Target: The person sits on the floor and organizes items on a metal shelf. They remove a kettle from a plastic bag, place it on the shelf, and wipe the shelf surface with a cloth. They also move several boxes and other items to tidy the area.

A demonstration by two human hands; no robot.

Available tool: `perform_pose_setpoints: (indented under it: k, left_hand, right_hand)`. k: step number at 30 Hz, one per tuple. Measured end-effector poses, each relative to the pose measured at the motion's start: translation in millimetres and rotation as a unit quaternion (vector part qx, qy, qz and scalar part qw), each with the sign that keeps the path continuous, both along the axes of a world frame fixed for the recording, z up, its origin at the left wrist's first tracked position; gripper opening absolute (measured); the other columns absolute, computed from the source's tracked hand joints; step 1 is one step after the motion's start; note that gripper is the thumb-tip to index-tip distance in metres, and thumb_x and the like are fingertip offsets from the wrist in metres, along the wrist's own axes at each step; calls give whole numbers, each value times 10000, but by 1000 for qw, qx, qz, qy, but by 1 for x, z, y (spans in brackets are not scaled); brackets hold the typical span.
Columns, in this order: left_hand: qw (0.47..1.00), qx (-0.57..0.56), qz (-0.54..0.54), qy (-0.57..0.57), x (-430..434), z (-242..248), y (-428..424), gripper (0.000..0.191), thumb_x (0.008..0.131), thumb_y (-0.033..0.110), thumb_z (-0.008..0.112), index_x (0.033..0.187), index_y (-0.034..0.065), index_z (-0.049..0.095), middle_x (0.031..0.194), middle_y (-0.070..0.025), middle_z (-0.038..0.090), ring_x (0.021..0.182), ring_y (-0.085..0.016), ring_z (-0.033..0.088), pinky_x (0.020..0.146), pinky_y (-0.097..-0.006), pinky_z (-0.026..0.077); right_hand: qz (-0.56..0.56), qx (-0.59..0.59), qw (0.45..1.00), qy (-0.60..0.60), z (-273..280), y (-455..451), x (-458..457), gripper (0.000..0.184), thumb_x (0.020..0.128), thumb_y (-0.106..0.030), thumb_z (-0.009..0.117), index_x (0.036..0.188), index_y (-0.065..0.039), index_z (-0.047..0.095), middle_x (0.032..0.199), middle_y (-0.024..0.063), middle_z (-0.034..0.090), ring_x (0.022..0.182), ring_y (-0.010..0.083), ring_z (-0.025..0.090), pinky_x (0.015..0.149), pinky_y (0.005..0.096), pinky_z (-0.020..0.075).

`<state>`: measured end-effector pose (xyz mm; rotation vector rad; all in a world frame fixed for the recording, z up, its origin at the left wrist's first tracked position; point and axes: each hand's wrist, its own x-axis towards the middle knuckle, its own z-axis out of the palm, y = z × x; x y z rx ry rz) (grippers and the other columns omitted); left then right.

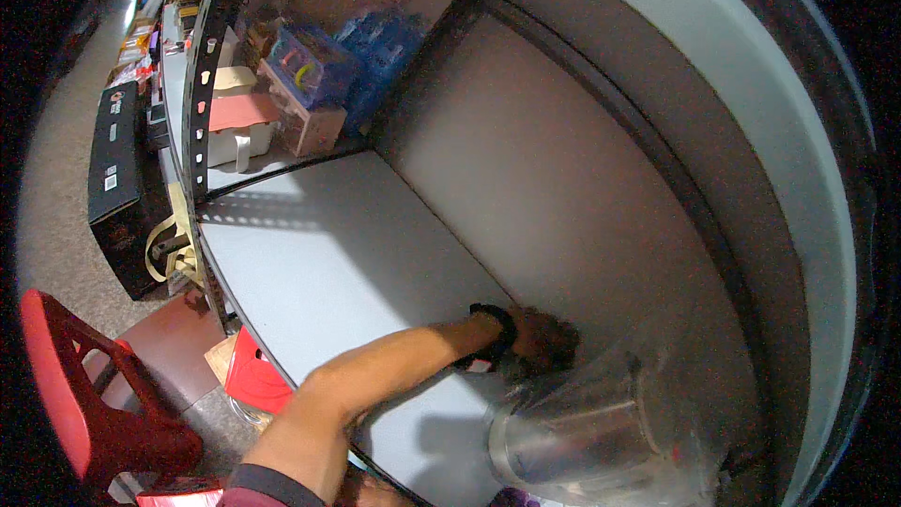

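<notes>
My left hand [545, 339], with a black band [501, 329] on its wrist, reaches to the back of a white shelf board [317, 267]. It is in shadow against the grey back panel [521, 176], and I cannot tell whether its fingers hold anything. Just below the hand lies a shiny metal pot or cylinder [577, 429], apparently in clear plastic. Whether the hand touches that plastic is unclear. A strip of skin [373, 491] shows at the bottom edge and may be part of my right arm; my right hand itself is out of view.
Past a slotted black upright [199, 105] are a pink-lidded white box [243, 130] and blue plastic packages [380, 49]. A black carton [116, 155] stands on the floor [63, 176] at left. Lower left is a red plastic chair [63, 387]. An upper shelf edge [767, 84] curves overhead.
</notes>
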<state>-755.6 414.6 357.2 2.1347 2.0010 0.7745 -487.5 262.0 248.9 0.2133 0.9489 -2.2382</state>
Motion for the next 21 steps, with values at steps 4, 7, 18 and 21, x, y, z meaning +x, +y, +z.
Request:
perform_pose_setpoints:
  k: [4,7,18,21]
  left_hand:
    - [1000,-22,-14,13,6,11,-3,416,954,315,509,1229,20,612,1279,-228,610,1199,-401,578,1024,-507,449]
    - [1000,-16,-2,25,13,16,1,394,970,283,483,1233,19,608,1294,-229,606,1215,-403,570,1021,-510,453]
    - [993,1,121,15,36,33,-23,441,986,337,478,1294,38,576,1337,-194,595,1246,-369,570,1031,-484,464]
    - [983,-71,162,-56,23,39,-50,462,976,373,502,1299,52,577,1341,-173,600,1227,-365,587,1024,-483,471]
  right_hand:
    - [9,5,1000,12,-7,5,-1,350,1054,-214,455,1364,-58,495,1149,58,634,995,153,613,870,322,496]
    - [10,11,1000,18,-11,9,-2,354,1052,-210,457,1371,-62,495,1164,55,630,1008,152,611,881,320,493]
    - [26,28,999,28,-34,6,-12,373,1046,-196,462,1397,-73,494,1218,42,615,1056,149,602,922,316,484]
    - [31,40,998,36,-39,5,-14,378,1044,-192,463,1403,-77,493,1233,38,611,1069,148,600,933,314,481]
